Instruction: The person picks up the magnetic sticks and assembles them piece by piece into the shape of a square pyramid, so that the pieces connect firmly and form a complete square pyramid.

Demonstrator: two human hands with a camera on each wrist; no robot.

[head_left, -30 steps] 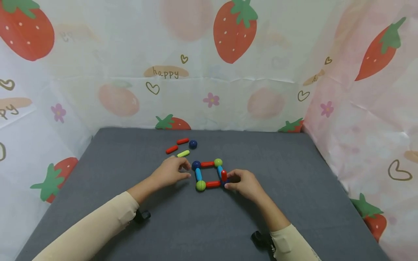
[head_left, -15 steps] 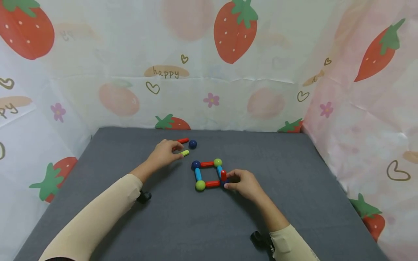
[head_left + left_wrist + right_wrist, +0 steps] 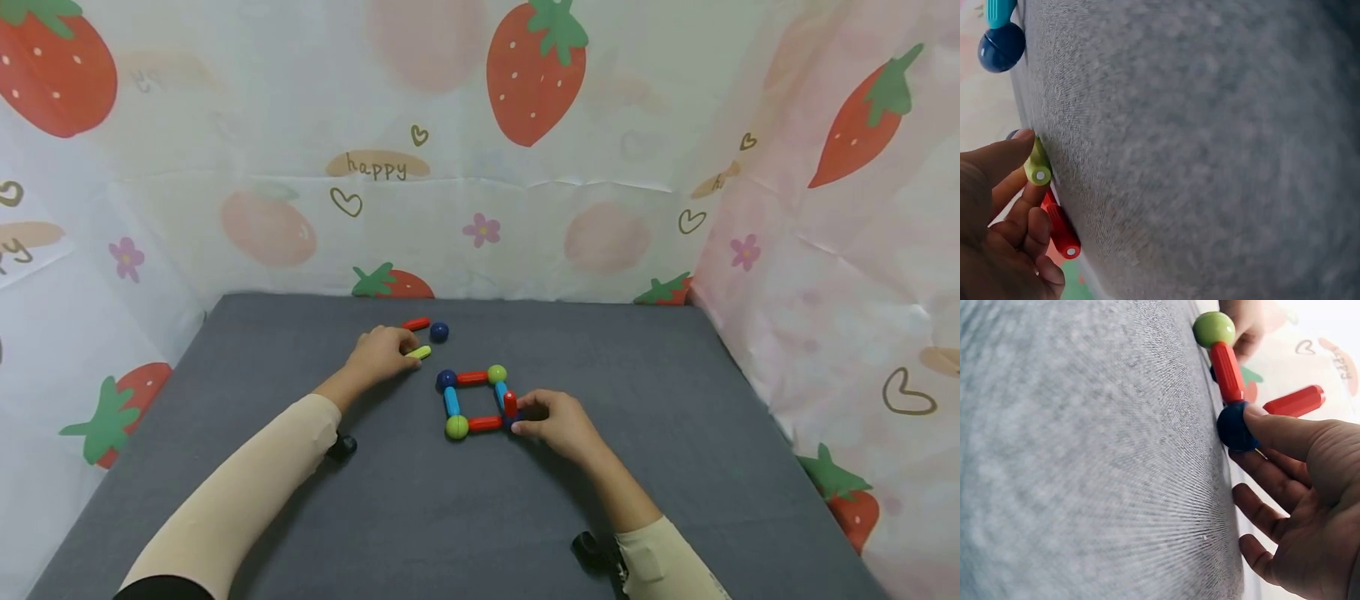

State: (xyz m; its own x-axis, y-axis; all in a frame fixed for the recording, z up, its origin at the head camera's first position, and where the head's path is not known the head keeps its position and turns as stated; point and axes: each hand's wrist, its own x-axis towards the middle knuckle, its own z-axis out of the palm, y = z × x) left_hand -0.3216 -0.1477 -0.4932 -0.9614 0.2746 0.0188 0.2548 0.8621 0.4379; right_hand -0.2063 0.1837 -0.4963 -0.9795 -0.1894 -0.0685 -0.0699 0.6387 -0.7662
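Note:
A square of magnetic rods and balls lies on the table: red rods point(image 3: 484, 424), light blue rods point(image 3: 452, 402), green balls point(image 3: 457, 427) and dark blue balls. My right hand point(image 3: 558, 425) pinches the near-right dark blue ball point(image 3: 1237, 427) between thumb and fingers. From that ball a red rod point(image 3: 1297, 401) stands upright. Behind the square on the left, my left hand point(image 3: 378, 354) pinches a yellow-green magnetic rod point(image 3: 1038, 164), thumb on one side and fingers on the other. A loose red rod point(image 3: 1061, 230) lies by its curled fingers, hidden by the hand in the head view.
Beyond the left hand lie another red rod point(image 3: 416, 323) and a loose dark blue ball point(image 3: 439, 332). The grey cloth-covered table point(image 3: 450, 525) ends at a strawberry-print curtain point(image 3: 480, 192) at the back and sides.
My left hand has moved away from the square, back and left, to the loose rods and taken hold of the yellow-green one. The right hand has stayed at its ball.

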